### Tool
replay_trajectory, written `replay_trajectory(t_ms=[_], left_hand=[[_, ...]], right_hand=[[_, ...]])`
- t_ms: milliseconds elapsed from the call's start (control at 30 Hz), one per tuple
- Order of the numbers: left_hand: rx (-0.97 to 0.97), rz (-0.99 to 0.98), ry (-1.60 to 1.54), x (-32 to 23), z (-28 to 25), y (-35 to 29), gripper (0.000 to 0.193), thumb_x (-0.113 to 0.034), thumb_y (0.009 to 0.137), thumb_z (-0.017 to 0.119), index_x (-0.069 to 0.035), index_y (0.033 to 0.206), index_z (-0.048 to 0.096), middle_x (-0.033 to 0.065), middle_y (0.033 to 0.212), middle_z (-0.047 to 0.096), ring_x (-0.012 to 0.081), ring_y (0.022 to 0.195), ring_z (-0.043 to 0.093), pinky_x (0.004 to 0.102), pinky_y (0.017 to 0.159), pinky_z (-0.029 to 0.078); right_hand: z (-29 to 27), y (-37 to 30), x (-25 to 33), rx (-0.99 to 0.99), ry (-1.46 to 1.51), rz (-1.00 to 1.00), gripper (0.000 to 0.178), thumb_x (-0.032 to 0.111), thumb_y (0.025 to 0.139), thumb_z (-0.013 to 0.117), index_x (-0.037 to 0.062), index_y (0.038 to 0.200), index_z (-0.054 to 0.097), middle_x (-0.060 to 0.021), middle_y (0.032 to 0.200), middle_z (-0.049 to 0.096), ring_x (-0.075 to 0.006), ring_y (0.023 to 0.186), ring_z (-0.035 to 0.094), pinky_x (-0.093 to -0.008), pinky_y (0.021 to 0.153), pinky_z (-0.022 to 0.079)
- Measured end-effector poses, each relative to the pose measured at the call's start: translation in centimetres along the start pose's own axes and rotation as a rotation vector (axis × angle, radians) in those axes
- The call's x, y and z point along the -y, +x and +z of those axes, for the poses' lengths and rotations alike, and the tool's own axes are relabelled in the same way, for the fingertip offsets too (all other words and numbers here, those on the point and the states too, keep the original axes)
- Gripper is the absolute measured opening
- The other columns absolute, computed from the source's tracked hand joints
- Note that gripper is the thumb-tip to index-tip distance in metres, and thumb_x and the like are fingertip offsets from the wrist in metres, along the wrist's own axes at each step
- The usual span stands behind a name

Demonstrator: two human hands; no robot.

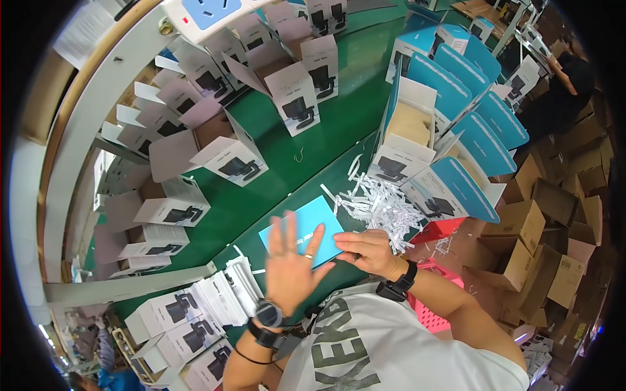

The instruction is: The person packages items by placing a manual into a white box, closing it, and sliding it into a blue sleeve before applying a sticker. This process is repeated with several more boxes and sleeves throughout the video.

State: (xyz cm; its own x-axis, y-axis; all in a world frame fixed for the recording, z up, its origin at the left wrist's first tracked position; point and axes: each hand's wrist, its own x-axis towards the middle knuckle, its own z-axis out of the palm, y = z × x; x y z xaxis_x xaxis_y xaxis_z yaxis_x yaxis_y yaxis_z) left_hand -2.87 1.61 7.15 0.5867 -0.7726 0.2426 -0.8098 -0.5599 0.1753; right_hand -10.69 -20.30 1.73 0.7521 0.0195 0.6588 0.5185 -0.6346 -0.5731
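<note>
Pinching a blue box (pixel 324 214) with my right fingers (pixel 353 240), I hold my left fingers (pixel 314 242) spread open over it.

Power strip (pixel 212 12): white with a blue socket face, cut off at the top edge.
Bench (pixel 355 114): green-topped, spanning the middle.
Basket (pixel 432 319): pink, perforated (partly hidden).
Cartons (pixel 513 225): brown, several open-flapped, heaped along the right side.
Co-worker (pixel 566 91): in dark clothing, upper right, near the cartons.

Left hand (pixel 290 268) spread, blurred; right hand (pixel 369 251) pinching
</note>
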Motion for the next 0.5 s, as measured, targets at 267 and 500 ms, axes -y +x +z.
replay_trajectory(t_ms=[267, 500], left_hand=[[-0.014, -0.099, -0.031, 2.6, -2.3, 1.1, 0.086, -0.052, 0.084, 0.078, -0.023, 0.159, 0.047, 0.0425, 0.156, 0.029, 0.0574, 0.142, 0.033, 0.0657, 0.120, 0.025], [0.073, 0.023, -0.056, 4.7, -3.4, 0.4, 0.086, -0.052, 0.085, 0.077, -0.021, 0.159, 0.046, 0.0410, 0.154, 0.030, 0.0571, 0.139, 0.034, 0.0666, 0.119, 0.024]], right_hand=[[2.9, 2.1, 0.0, -0.119, 0.205, 0.160, 0.033, 0.010, 0.078, 0.090, 0.0059, 0.109, 0.078, -0.0119, 0.118, 0.077, -0.0232, 0.076, 0.075, -0.0289, 0.060, 0.057], [3.3, 1.4, -2.3, -0.098, 0.129, -0.038, 0.033, 0.006, 0.079, 0.085, 0.0084, 0.110, 0.078, -0.0078, 0.124, 0.076, -0.0200, 0.076, 0.074, -0.0296, 0.060, 0.055]])
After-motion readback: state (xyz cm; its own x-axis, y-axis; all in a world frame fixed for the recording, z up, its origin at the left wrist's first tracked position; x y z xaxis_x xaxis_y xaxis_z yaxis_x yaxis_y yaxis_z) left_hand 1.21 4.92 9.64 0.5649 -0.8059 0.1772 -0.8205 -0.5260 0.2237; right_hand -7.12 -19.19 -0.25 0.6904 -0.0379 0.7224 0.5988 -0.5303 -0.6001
